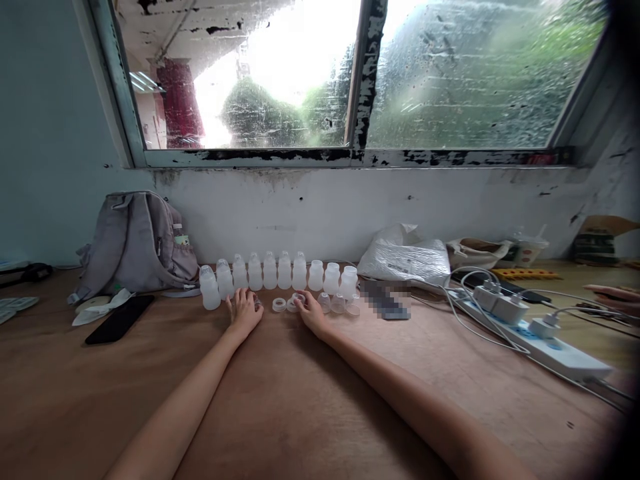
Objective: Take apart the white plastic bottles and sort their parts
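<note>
White baby bottles stand in a curved row; those at the left and middle, such as one bottle point(270, 273), have domed tops, while the three at the right, such as another bottle point(331, 277), are open-mouthed. My left hand point(244, 311) rests before the left part of the row, fingers curled over a small clear piece, mostly hidden. With fingers and thumb, my right hand point(312, 313) grips a bottle collar ring point(297, 298) on the table. A second ring point(279, 305) lies between the hands. Right of my right hand sit several small translucent domed pieces point(339, 304).
A grey backpack point(135, 247) leans on the wall at left, with a black phone point(120, 320) before it. On the right are a silvery plastic bag point(405, 257), a blurred-out flat object point(385, 300) and a white power strip point(565, 353) with looping cables. A window point(360, 160) is above.
</note>
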{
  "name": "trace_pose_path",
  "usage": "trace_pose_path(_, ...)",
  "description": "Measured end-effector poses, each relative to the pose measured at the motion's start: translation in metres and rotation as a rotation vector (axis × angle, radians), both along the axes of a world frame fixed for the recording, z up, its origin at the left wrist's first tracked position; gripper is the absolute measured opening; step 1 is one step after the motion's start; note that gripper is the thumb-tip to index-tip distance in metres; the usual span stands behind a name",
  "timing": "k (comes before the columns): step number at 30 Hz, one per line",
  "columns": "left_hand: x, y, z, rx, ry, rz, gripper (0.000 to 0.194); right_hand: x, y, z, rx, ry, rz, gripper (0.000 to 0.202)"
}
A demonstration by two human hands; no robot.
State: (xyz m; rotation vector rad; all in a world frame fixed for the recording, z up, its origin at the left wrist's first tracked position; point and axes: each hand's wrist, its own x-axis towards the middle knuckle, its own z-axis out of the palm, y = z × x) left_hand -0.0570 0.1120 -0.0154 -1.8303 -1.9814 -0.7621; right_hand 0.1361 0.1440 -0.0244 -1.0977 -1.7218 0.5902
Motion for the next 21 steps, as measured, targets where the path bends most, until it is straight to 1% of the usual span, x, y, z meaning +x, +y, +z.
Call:
trace_pose_path(4, 0.000, -0.001, 0.000, 0.054, 0.016, -0.067, 0.037, 0.001, 0.001, 0.000, -0.008, 0.023, 0.024, 0.031)
trace_pose_path(7, 0.001, -0.003, 0.003, 0.121, 0.029, -0.126, 0.040, 0.003, 0.002, 0.001, -0.003, 0.043, 0.018, 0.034)
trace_pose_path(8, 0.002, -0.004, 0.005, 0.140, 0.043, -0.170, 0.038, 0.004, 0.002, 0.001, 0.001, 0.048, 0.013, 0.035)
trace_pose_path(10, 0.005, -0.008, 0.009, 0.150, 0.089, -0.315, 0.032, 0.005, 0.001, 0.003, 0.017, 0.044, -0.004, 0.039)
trace_pose_path(12, 0.011, -0.013, 0.012, 0.118, 0.142, -0.491, 0.027, 0.006, 0.001, 0.005, 0.050, 0.016, -0.040, 0.039)
trace_pose_path(13, 0.015, -0.015, 0.012, 0.092, 0.160, -0.559, 0.026, 0.007, 0.001, 0.006, 0.069, 0.001, -0.059, 0.037)
trace_pose_path(14, 0.021, -0.017, 0.011, 0.065, 0.167, -0.601, 0.027, 0.007, 0.000, 0.006, 0.086, -0.014, -0.076, 0.035)
trace_pose_path(15, 0.026, -0.018, 0.010, 0.037, 0.164, -0.613, 0.029, 0.008, 0.000, 0.007, 0.100, -0.025, -0.088, 0.033)
trace_pose_path(16, 0.032, -0.019, 0.007, 0.007, 0.150, -0.598, 0.033, 0.008, 0.000, 0.008, 0.109, -0.031, -0.094, 0.032)
trace_pose_path(19, 0.046, -0.019, -0.002, -0.117, 0.096, -0.506, 0.045, 0.009, -0.001, 0.008, 0.142, -0.059, -0.089, 0.027)
trace_pose_path(21, 0.050, -0.018, -0.007, -0.191, 0.070, -0.460, 0.050, 0.009, -0.002, 0.008, 0.175, -0.096, -0.081, 0.023)
